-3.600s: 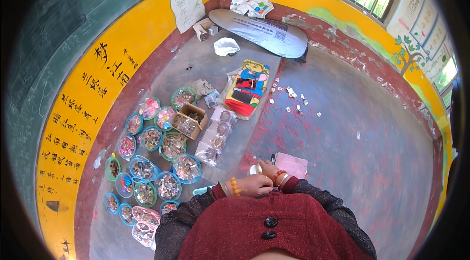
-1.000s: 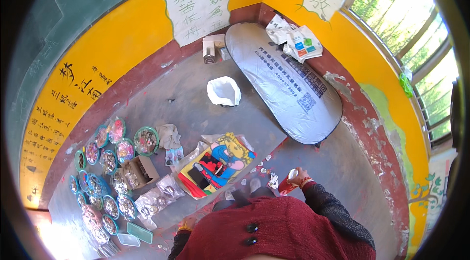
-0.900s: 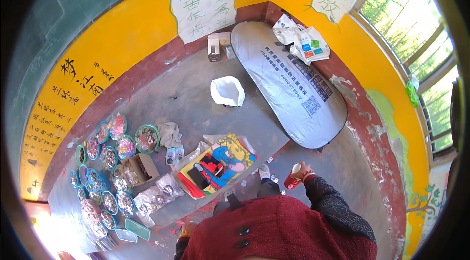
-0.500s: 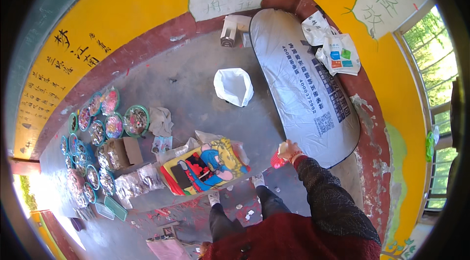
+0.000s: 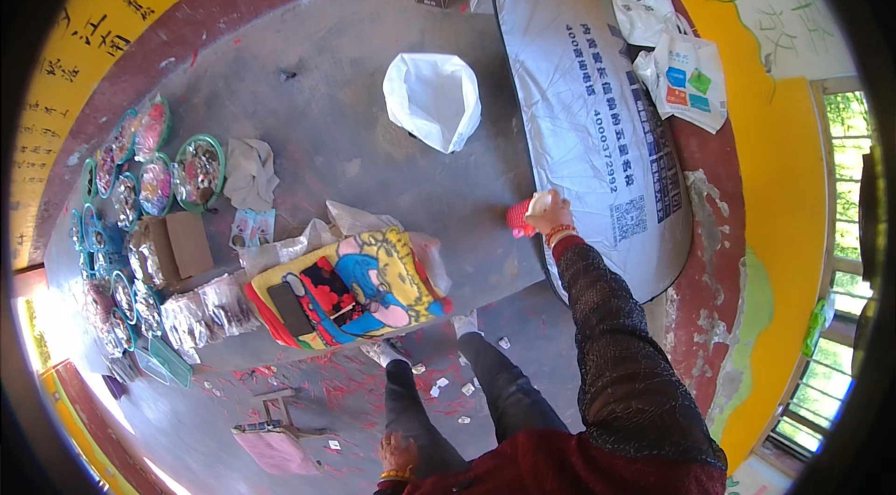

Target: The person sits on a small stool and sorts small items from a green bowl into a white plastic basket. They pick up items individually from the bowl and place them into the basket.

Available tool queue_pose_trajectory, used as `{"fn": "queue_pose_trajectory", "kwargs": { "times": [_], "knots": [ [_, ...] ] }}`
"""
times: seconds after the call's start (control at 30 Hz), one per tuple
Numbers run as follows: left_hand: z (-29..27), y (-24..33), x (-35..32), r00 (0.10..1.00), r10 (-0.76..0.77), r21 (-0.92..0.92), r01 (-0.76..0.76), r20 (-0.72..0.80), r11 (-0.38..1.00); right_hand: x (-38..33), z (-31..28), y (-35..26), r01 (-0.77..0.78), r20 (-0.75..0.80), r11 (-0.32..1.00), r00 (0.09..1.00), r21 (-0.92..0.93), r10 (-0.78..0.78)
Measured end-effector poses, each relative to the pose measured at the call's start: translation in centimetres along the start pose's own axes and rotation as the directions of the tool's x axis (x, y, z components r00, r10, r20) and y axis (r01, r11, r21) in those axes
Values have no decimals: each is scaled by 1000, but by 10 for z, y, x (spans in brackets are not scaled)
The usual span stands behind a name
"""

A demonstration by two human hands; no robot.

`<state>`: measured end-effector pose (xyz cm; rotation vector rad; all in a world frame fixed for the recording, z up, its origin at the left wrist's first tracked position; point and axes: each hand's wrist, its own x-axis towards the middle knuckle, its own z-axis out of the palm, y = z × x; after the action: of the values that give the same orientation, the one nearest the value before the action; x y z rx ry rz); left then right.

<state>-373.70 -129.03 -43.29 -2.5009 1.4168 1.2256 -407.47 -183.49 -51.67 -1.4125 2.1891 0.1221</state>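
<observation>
My right hand (image 5: 553, 213) is stretched out over the front end of the long silver padded cover, its fingers wrapped round a red patterned item (image 5: 522, 217) with a pale part. What kind of item it is cannot be made out. Farther away stands a bin lined with a white plastic bag (image 5: 407, 96), its mouth facing up. Beside my leg, low in the picture, my left hand (image 5: 398, 451) hangs with loosely spread fingers and nothing visible in it. A colourful folded cloth (image 5: 397, 262) with a cartoon print lies left of my right hand.
The silver cover (image 5: 551, 56) runs along the right, with white bags (image 5: 689, 75) behind it. At left stand several baskets (image 5: 199, 173) of small items and a cardboard box (image 5: 189, 245). A small chair (image 5: 273, 448) with a pink seat and red scraps are near my feet.
My right hand has moved forward with the red item, toward the lined bin. My left hand has come further into view beside my leg. The view has tilted downward.
</observation>
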Motion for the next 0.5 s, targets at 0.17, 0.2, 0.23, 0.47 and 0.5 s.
{"fn": "queue_pose_trajectory", "kwargs": {
  "times": [0.17, 0.2, 0.23, 0.47, 0.5],
  "knots": [
    [14, 11, 11, 999, -47, 57, 47, -7, 997, 52, 18, -14, 170, -198, 985, 967, 35, -160],
    [12, 10, 14, 998, -57, 66, 57, 8, 996, 59, 21, -17, 176, -209, 984, 964, 39, -164],
    [12, 8, 19, 998, -66, 75, 65, 18, 995, 65, 24, -20, 184, -222, 982, 960, 47, -170],
    [19, 11, 25, 996, -75, 83, 71, 43, 994, 67, 20, -37, 298, -307, 954, 912, 43, -271],
    [19, 13, 23, 996, -79, 83, 76, 45, 994, 66, 20, -37, 330, -342, 942, 893, 57, -292]
  ]
}}
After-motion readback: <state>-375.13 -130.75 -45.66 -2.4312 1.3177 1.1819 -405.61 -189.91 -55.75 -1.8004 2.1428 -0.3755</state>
